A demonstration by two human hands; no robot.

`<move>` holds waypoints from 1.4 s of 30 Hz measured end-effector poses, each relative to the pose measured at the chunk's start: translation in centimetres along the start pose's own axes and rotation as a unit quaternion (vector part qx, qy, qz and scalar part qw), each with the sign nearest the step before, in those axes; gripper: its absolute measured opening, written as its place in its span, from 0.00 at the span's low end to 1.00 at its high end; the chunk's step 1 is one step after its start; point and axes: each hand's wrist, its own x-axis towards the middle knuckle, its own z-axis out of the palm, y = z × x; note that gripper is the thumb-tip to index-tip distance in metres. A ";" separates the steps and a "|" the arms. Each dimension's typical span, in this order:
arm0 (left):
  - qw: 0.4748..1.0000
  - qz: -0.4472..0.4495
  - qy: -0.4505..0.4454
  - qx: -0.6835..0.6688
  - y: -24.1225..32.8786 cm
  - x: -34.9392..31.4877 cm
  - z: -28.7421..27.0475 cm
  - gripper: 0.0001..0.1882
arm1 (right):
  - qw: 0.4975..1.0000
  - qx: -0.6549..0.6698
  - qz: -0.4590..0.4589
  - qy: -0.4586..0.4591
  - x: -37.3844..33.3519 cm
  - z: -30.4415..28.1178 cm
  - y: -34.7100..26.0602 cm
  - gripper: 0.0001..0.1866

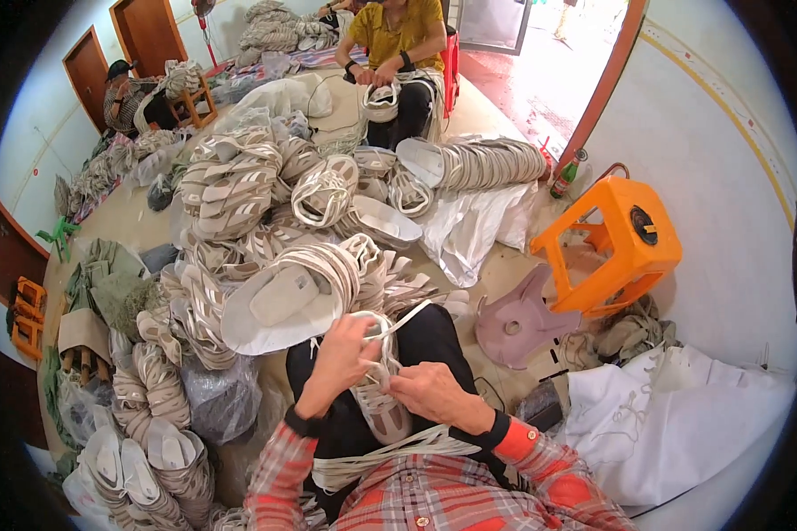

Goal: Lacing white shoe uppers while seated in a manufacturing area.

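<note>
A beige and white shoe upper (388,418) lies on my lap between my dark-trousered thighs, its toe toward me. My left hand (338,358) is at the left of its opening, fingers bent and slightly blurred around a white shoelace (409,317). The lace runs off to the upper right. My right hand (438,396) pinches the right edge of the upper near the eyelets; the fingertips partly hide what they grip. More loose white laces (345,472) lie across my lap. Just beyond my left hand rests a stack of nested uppers (279,305) with a pale flat bottom showing.
Heaps of shoe uppers (230,190) spread ahead and left. An orange stool (607,243), a mauve plastic piece (514,327) and white sacks (655,425) are at right. A green bottle (565,177) stands by the doorway. A co-worker (398,44) sits opposite, handling an upper.
</note>
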 end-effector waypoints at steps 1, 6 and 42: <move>0.987 0.080 0.026 0.135 -1.4 0.8 1.2 0.10 | 1.000 -0.008 0.001 0.007 0.2 -0.1 -0.6 0.06; 0.997 0.069 0.034 0.012 -1.9 1.4 3.6 0.10 | 0.978 0.129 0.035 0.159 2.1 -2.4 -1.7 0.07; 0.974 -0.008 -0.027 -0.226 -1.5 -2.4 2.1 0.09 | 0.854 0.463 0.183 0.148 6.8 -4.7 -0.3 0.09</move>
